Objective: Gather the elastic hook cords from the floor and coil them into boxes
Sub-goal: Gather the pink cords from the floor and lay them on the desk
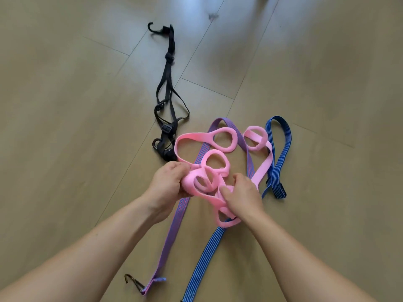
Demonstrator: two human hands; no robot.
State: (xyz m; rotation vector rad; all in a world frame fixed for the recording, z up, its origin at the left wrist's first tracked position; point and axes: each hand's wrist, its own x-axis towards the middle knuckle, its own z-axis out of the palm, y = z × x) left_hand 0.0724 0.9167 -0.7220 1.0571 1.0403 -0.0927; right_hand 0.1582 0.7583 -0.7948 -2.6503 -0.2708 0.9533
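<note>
A pink elastic band (265, 165) with several padded loops lies tangled on the wooden floor in the middle of the view. My left hand (168, 182) grips a bunch of its loops. My right hand (242, 197) pinches another pink loop just to the right. Under the pink band run a purple-pink striped cord (174, 227) with a metal hook (132, 282) at its near end, and a blue striped cord (209, 251) that bends round to the right. A black cord (166, 88) with black hooks lies stretched away at the upper left.
The floor (65, 105) is tan wooden planks all around. A small grey tuft of fluff (213, 16) lies far ahead. No boxes show in this view.
</note>
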